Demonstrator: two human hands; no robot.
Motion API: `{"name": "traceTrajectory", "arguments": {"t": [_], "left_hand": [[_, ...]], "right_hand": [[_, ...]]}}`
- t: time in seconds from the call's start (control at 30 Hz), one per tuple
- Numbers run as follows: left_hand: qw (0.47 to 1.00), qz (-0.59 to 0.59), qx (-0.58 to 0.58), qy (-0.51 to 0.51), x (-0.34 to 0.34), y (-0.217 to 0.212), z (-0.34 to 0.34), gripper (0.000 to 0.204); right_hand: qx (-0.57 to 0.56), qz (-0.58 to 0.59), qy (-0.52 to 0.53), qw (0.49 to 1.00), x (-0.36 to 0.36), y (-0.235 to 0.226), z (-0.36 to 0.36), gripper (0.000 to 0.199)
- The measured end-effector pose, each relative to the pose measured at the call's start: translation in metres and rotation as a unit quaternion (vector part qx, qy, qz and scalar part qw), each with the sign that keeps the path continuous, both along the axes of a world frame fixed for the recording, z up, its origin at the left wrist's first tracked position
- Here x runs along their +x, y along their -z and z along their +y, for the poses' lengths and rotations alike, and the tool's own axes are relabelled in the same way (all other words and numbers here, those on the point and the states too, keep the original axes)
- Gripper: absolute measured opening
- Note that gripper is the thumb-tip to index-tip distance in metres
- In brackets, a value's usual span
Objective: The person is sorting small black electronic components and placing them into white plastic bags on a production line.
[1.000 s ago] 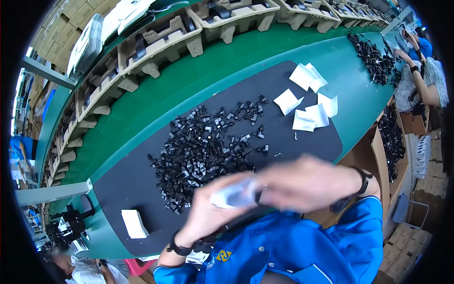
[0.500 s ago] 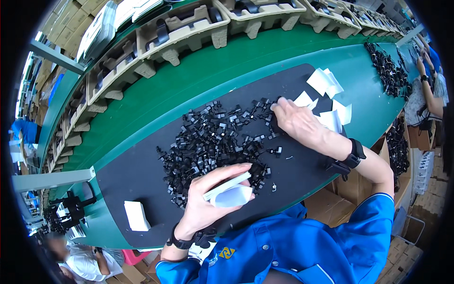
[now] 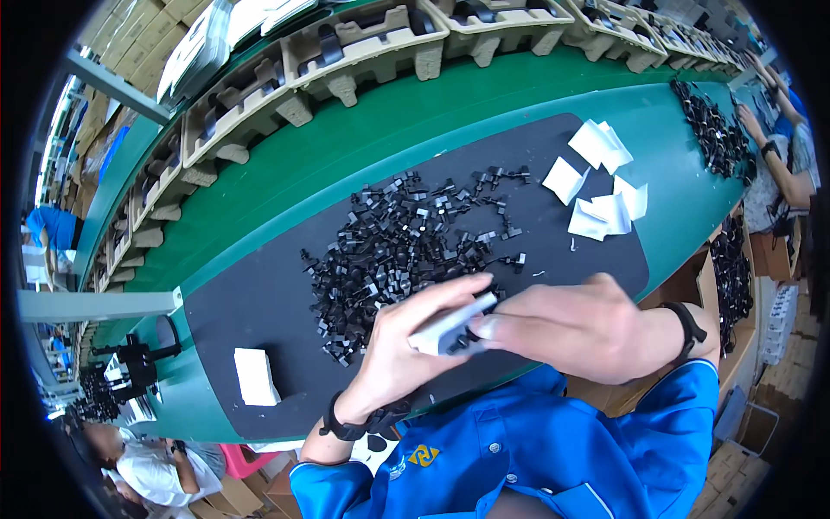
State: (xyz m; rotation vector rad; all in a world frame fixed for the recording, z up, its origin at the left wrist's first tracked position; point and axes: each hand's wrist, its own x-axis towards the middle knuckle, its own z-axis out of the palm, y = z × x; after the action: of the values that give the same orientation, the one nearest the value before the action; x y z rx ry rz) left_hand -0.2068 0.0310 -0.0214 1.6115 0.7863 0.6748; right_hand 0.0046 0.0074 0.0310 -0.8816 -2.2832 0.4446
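Near your chest, your left hand (image 3: 393, 346) is pinching a small white bag (image 3: 450, 324) while your right hand (image 3: 571, 324) fingers are pressing a black clip into it; most clips (image 3: 389, 251) are waiting, heaped on the tabletop (image 3: 259, 294).

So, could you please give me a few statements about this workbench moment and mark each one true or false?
1. Both hands meet at a small white pouch. True: the left hand holds it and the right hand touches its end.
2. The pile of small black parts lies on a red cloth. False: it lies on a black mat.
3. A stack of white pouches rests at the mat's left end. True.
4. The loose white pouches lie inside a cardboard tray. False: they lie on the mat's right end.
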Motion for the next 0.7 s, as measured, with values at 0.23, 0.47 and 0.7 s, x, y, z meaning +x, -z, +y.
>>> {"name": "traceTrajectory", "arguments": {"t": [0.23,0.47,0.7], "left_hand": [[0.996,-0.001,-0.089,-0.016,-0.002,0.012,-0.002,0.067],[0.994,-0.024,-0.098,0.041,0.005,0.01,0.008,0.071],[0.998,-0.015,0.007,-0.056,0.014,0.0,0.016,0.073]], "right_hand": [[0.063,-0.216,-0.018,0.974,-0.006,-0.015,-0.013,0.032],[-0.159,-0.207,-0.092,0.961,-0.006,0.004,0.015,0.017],[-0.235,-0.178,-0.069,0.953,0.006,0.0,0.036,0.012]]}}
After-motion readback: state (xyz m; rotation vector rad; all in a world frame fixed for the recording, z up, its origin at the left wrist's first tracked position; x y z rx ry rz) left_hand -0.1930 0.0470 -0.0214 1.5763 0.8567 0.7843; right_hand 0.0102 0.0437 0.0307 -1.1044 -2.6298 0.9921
